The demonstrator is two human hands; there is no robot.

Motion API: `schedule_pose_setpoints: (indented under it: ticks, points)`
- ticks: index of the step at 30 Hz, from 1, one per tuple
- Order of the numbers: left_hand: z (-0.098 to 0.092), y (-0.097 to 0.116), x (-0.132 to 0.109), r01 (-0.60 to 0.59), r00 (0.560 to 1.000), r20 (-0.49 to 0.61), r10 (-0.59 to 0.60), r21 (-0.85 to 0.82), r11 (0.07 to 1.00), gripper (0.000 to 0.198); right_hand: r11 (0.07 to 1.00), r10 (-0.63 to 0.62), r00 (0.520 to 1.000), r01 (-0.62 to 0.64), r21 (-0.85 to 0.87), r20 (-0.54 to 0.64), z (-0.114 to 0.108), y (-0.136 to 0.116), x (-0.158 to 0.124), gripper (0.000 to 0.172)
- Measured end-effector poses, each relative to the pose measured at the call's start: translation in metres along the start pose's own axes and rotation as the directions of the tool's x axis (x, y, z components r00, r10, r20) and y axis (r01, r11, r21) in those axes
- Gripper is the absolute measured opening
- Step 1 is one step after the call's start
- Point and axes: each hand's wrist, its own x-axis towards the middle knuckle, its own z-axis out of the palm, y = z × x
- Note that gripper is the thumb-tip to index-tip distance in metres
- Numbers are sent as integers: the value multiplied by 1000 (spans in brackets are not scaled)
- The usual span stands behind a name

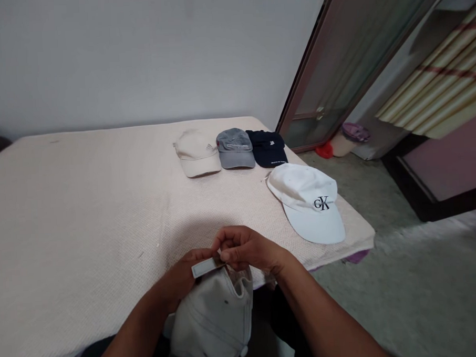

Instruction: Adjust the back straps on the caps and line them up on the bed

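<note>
A light grey baseball cap [212, 319] is held between both hands at the table's near edge, its back strap [205, 267] turned up toward me. My left hand [187, 270] is closed on the cap's rim behind the strap; its fingers are partly hidden. Pinched fingers of my right hand [241, 248] grip the strap at its buckle, which is mostly covered by the thumb. To the right of my hands lies a white cap [301, 189] with black letters, its brim pointing toward me.
Along the far side of the cloth-covered table [85, 216] sit a cream cap [197, 151], a grey cap [235, 147] and a navy cap [266, 145] in a row. A wall stands behind. Right of the table are a glass-panelled door [335, 53] and a concrete floor [385, 298].
</note>
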Motion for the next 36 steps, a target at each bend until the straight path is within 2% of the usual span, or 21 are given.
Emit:
schedule_pose_setpoints:
  ticks: [3,8,12,16,21,23,26,27,32,36]
  points:
    - [1,2,-1,11,1000,-29,-12,-38,999,23,998,-28,999,26,-59,-43,-1,-1,-2,25]
    - [1,6,-2,-61,998,5,62,-94,994,21,991,-44,990,26,-135,-135,-5,-4,-9,26]
    - [-2,1,-1,-18,999,-53,12,-112,994,16,992,-35,995,22,-124,-99,-5,-3,-8,26]
    - [-3,-5,2,43,998,-29,-47,-125,991,21,996,-45,998,40,-86,-54,-4,1,-4,28]
    - [-5,-6,0,18,996,-79,-29,-133,991,19,994,-70,996,65,-90,-53,-4,3,-2,25]
    - [-6,-5,-1,29,995,-89,-46,-193,981,26,992,-77,995,70,-102,-60,-5,3,-2,24]
    - [-7,-5,-2,53,998,-27,-63,-270,961,51,988,-78,994,67,-138,-76,-5,4,-1,23]
    - [-8,-5,-2,56,998,-2,-59,-265,963,54,986,-79,994,66,-155,-79,-5,5,0,22]
    - [-8,-5,0,16,1000,27,-12,-130,991,25,972,-65,992,40,-230,-106,-3,5,2,21]
    - [-9,-6,2,-14,999,48,19,-115,993,19,974,-64,991,36,-223,-118,-4,6,1,20]
